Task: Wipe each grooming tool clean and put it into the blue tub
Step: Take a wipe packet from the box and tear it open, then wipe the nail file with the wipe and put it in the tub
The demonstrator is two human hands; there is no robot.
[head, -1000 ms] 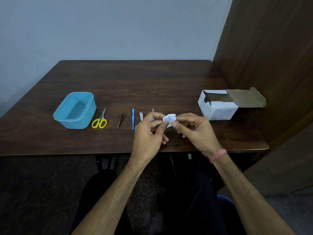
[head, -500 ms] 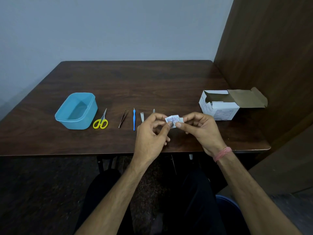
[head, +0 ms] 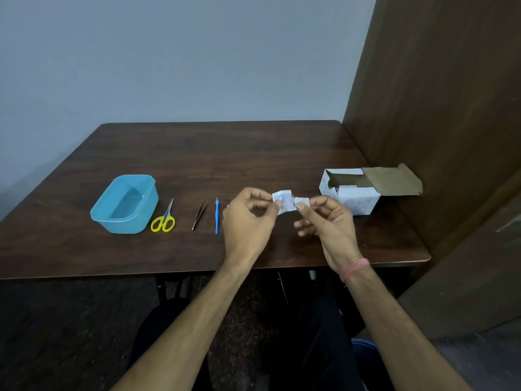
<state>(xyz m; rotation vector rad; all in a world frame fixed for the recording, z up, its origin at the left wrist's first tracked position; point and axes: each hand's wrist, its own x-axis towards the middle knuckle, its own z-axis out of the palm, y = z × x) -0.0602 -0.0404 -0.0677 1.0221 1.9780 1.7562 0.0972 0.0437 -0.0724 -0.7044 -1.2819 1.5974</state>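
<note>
Above the near edge of the surface (head: 253, 153), the left hand (head: 248, 221) and right hand (head: 327, 221) each close a fingertip grip on one end of a small white sachet (head: 284, 203), partly torn. Along the near left of the surface lie the blue tub (head: 125, 204), yellow-handled scissors (head: 164, 220), tweezers (head: 199, 215) and a blue tool (head: 216, 215), apart in a row. An open white box (head: 352, 190) sits near the right edge.
</note>
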